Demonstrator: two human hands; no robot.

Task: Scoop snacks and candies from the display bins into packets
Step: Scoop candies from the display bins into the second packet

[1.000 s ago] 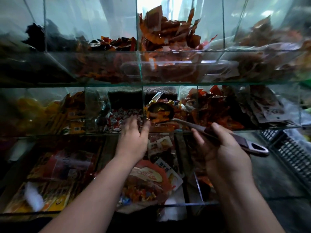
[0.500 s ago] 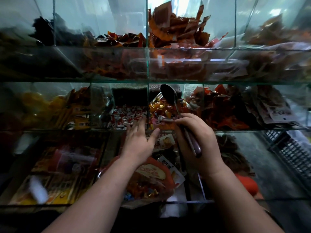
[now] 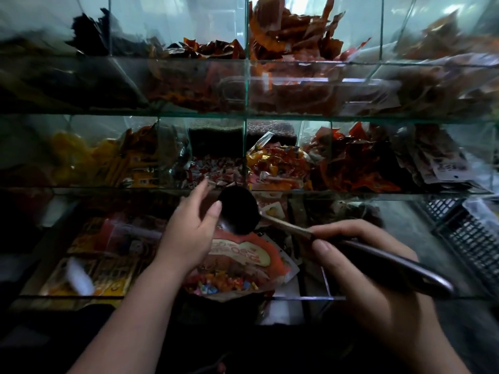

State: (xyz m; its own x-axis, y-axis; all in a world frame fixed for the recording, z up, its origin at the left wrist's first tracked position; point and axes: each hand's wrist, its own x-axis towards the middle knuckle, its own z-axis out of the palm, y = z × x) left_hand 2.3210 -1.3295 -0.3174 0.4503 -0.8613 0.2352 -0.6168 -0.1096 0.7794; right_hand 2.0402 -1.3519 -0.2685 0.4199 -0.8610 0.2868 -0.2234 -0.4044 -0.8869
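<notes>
Now the scoop [image 3: 237, 211], gripped by the right hand [image 3: 378, 265], is out of the bin [image 3: 283, 189] and sits over the packet [image 3: 243, 261]. The left hand [image 3: 189, 230] hangs open beside it, so pouring seems next.

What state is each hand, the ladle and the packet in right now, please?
Left hand: open, fingers relaxed, beside the ladle's bowl.
Right hand: grips the ladle's handle.
Ladle: held with its bowl above the packet; contents too dark to tell.
Packet: open, wrapped candies visible inside.
</notes>
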